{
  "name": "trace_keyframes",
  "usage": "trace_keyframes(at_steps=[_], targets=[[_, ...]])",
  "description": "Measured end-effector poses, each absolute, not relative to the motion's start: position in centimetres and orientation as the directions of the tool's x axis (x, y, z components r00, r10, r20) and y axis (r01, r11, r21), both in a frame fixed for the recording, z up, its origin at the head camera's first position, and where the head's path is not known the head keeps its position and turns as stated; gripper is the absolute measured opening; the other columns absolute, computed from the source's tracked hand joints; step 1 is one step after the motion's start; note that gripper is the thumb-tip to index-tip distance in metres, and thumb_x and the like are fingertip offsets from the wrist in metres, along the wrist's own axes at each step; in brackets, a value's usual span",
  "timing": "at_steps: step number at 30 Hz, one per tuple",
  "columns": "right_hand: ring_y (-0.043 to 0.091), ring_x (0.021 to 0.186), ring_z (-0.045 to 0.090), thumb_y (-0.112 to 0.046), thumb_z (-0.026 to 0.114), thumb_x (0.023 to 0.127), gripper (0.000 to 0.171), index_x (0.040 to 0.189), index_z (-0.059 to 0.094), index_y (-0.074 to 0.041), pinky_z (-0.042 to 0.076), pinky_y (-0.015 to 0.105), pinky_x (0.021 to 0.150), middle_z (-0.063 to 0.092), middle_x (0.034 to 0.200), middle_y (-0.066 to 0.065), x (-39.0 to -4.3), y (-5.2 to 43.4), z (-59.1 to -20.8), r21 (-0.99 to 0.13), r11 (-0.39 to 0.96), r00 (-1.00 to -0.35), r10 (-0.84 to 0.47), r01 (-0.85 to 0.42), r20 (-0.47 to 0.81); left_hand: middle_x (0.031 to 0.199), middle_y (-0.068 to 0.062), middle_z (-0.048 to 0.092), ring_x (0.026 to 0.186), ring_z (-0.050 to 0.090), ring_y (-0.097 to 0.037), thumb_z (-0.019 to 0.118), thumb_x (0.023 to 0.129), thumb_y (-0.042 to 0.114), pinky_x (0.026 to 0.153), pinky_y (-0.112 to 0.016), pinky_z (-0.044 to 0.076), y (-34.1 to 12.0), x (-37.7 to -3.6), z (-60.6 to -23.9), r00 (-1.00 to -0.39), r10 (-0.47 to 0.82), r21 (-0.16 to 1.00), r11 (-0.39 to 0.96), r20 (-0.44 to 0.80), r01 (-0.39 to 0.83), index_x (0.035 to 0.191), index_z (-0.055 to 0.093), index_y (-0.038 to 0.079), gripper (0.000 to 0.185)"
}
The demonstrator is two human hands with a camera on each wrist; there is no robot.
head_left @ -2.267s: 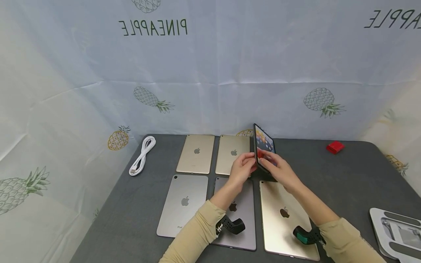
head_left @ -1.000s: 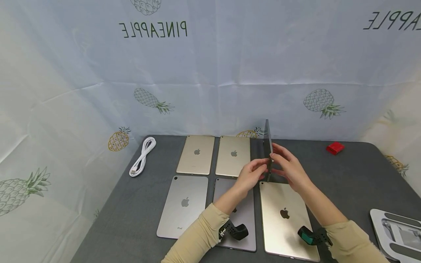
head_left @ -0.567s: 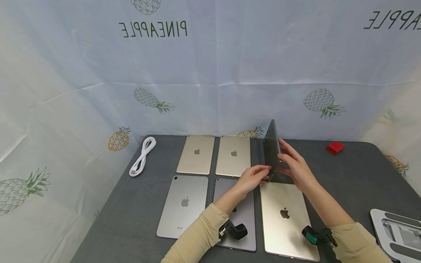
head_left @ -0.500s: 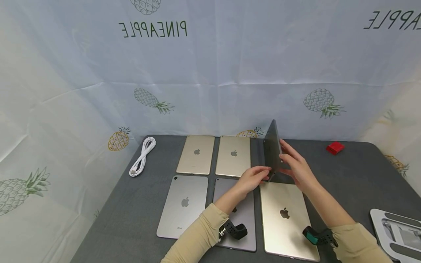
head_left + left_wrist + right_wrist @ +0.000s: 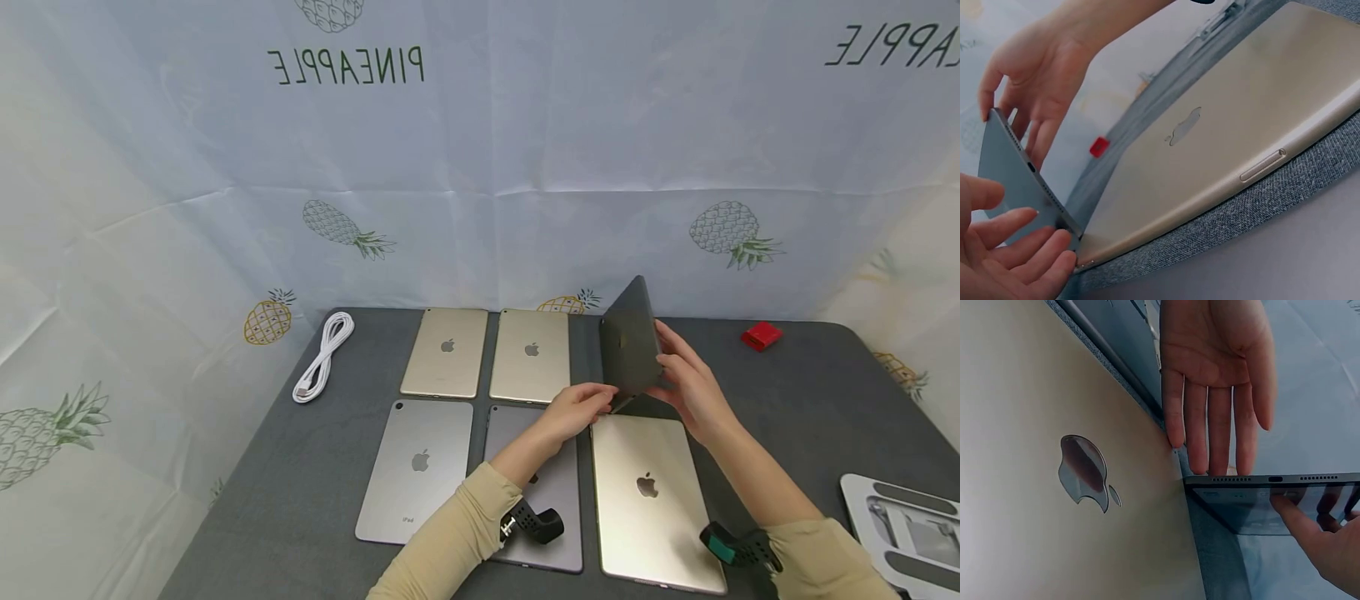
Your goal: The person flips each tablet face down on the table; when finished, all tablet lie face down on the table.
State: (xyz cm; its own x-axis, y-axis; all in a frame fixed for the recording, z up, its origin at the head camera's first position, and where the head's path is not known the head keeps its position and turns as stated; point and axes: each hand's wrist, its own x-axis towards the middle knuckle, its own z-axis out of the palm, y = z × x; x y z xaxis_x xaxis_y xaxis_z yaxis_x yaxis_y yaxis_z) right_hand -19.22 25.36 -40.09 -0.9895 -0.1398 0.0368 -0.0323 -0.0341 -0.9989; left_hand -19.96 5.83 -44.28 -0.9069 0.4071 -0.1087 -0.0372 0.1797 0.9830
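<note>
A dark grey tablet point(image 5: 630, 346) stands on its lower edge just behind a big gold tablet point(image 5: 648, 500), leaning to the right with its back toward me. My right hand point(image 5: 690, 385) is under the screen side, fingers straight, bearing it; the right wrist view shows that flat palm point(image 5: 1216, 381) behind the tablet's port edge point(image 5: 1272, 480). My left hand point(image 5: 581, 408) touches the lower left corner with loosely stretched fingers point(image 5: 1022, 247) laid on the tablet's back point(image 5: 1013, 181).
On the grey table point(image 5: 810, 400) lie several more tablets face down: two gold point(image 5: 446, 352) point(image 5: 531, 354), one silver point(image 5: 416, 467), one grey point(image 5: 551, 492). A coiled white cable point(image 5: 324, 354) lies at left, a red object point(image 5: 762, 335) at back right, a grey stand point(image 5: 900, 525) at the right edge.
The dark tablet has turned from screen toward me, through upright, to leaning right with its back showing. My right hand has moved right under it; my left hand's pinch has loosened.
</note>
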Motion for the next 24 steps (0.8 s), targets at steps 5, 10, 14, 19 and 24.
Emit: trace_keyframes(at_steps=[5,10,14,19,24], targets=[[0.011,0.116,0.051,-0.020,0.033,0.106,0.055,0.158,0.014,-0.019,0.053,0.022,0.083,0.016,0.157,0.015,-19.1,25.7,-40.6,-0.997,-0.076,-0.991,-0.125,-0.027,0.037,0.113,-0.007,0.069,0.100,0.065,-0.018,0.054,0.100,0.022,0.080,-0.026,0.052,5.6,-20.0,-44.5,-0.924,0.372,0.982,0.188,-0.090,-0.020,0.123,0.067,0.006,0.031],[0.009,0.111,0.057,-0.020,0.034,0.106,0.056,0.158,0.012,-0.017,0.054,0.024,0.083,0.017,0.154,0.012,-19.0,26.2,-41.1,-0.982,-0.186,-0.991,-0.129,-0.021,0.045,0.118,-0.005,0.068,0.105,0.063,-0.017,0.055,0.100,0.023,0.086,-0.026,0.050,5.3,-20.1,-44.7,-0.935,0.347,0.974,0.225,-0.069,0.012,0.123,0.067,0.007,0.031],[0.009,0.107,0.059,-0.020,0.035,0.107,0.056,0.158,0.013,-0.017,0.055,0.025,0.083,0.020,0.154,0.008,-19.0,26.5,-41.5,-0.973,-0.229,-0.991,-0.122,-0.019,0.048,0.119,-0.005,0.068,0.110,0.061,-0.017,0.056,0.099,0.023,0.092,-0.029,0.049,5.2,-20.2,-44.8,-0.938,0.340,0.970,0.241,-0.065,0.020,0.122,0.068,0.006,0.031],[0.008,0.103,0.061,-0.018,0.036,0.107,0.057,0.158,0.011,-0.013,0.055,0.024,0.083,0.035,0.141,0.003,-19.0,26.8,-42.2,-0.961,-0.278,-0.993,-0.113,-0.008,0.041,0.119,-0.006,0.068,0.114,0.060,-0.018,0.056,0.099,0.024,0.096,-0.030,0.047,5.1,-20.2,-45.0,-0.938,0.339,0.969,0.248,-0.065,0.023,0.122,0.067,0.004,0.032],[0.002,0.101,0.060,-0.020,0.037,0.107,0.061,0.158,0.005,-0.011,0.054,0.021,0.081,0.026,0.146,0.008,-18.9,27.4,-42.8,-0.964,-0.262,-0.996,-0.079,0.049,-0.029,0.119,-0.005,0.067,0.114,0.059,-0.018,0.056,0.099,0.024,0.096,-0.030,0.046,4.9,-20.2,-45.0,-0.941,0.332,0.967,0.253,-0.067,0.021,0.121,0.067,0.004,0.032]])
